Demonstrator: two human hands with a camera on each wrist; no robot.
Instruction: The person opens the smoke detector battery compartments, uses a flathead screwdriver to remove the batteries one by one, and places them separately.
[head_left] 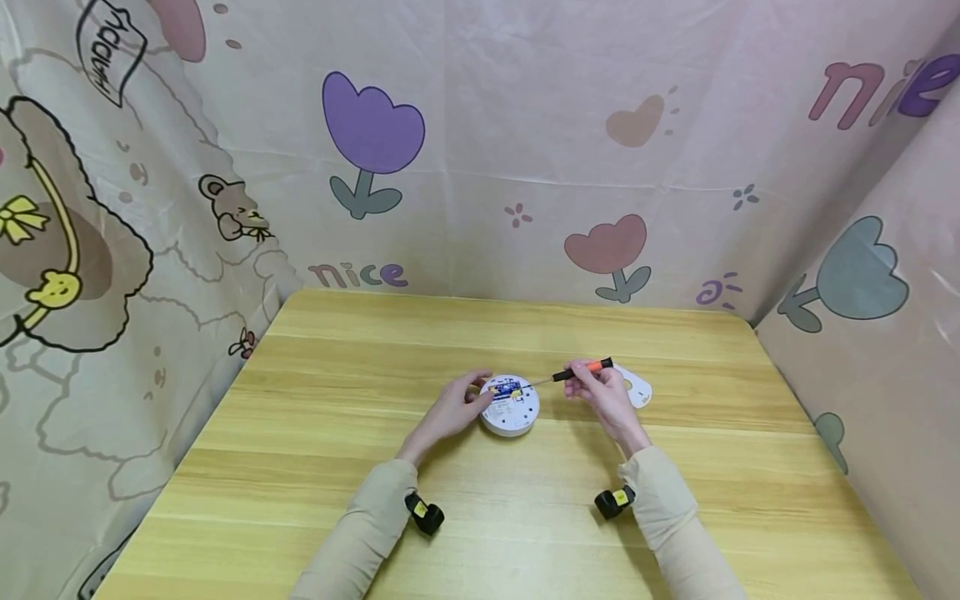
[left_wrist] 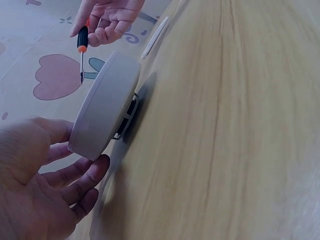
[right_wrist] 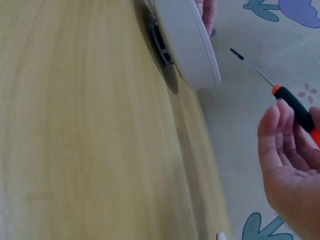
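Note:
A round white smoke detector (head_left: 512,421) lies on the table with its flat back up, showing a blue-and-yellow part in a recess. My left hand (head_left: 453,408) grips its left rim, thumb above and fingers beneath or beside the edge. In the left wrist view the detector (left_wrist: 106,105) has a dark vented section under it. My right hand (head_left: 606,400) holds a black-and-orange screwdriver (right_wrist: 294,106), its shaft toward the detector. From the wrist views, the tip hovers just off the back, apart from it; in the head view it overlaps the recess.
Beside and partly behind the right hand lies a flat white plate (head_left: 640,390) with openings. The wooden table (head_left: 517,517) meets printed cloth walls (head_left: 480,150) at the back and sides. Both wrists carry small black cameras (head_left: 426,515).

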